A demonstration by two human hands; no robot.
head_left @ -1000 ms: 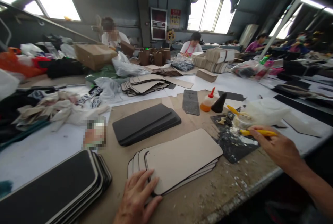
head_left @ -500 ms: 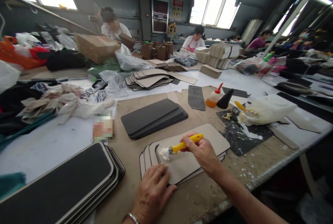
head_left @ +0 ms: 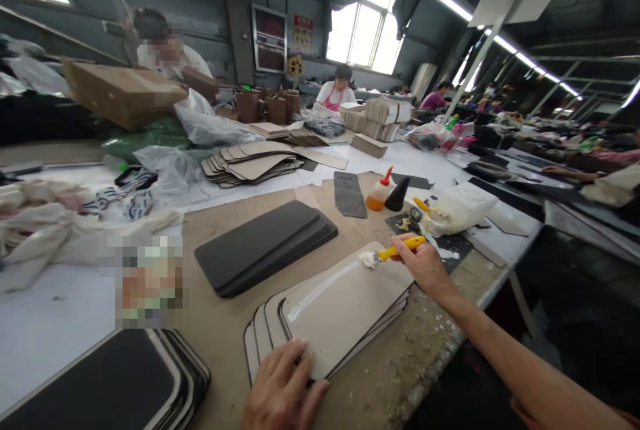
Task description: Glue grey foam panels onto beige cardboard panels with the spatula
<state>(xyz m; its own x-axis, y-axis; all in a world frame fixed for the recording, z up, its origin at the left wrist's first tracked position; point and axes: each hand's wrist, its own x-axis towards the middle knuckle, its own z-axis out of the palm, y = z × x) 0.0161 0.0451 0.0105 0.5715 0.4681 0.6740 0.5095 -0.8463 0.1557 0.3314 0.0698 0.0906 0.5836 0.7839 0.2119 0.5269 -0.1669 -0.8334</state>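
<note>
My right hand is closed round the yellow handle of a brush. White paste clings to its bristles, which touch the far part of the top beige panel. A white streak of paste runs along that panel's far long edge. Several such dark-edged panels lie fanned out beneath it. My left hand rests with fingers stretched over the near left corner of the stack, holding nothing. Beyond the stack lie dark grey panels, piled slightly askew.
At the lower left is a pile of black-faced panels. A bottle with a red nozzle stands beside a black cone. A white paste container lies on the right. Co-workers sit across the table.
My right hand has swept the brush away from the near left end towards the far end, leaving a white streak. My left hand stays at the corner. The view has turned right.
</note>
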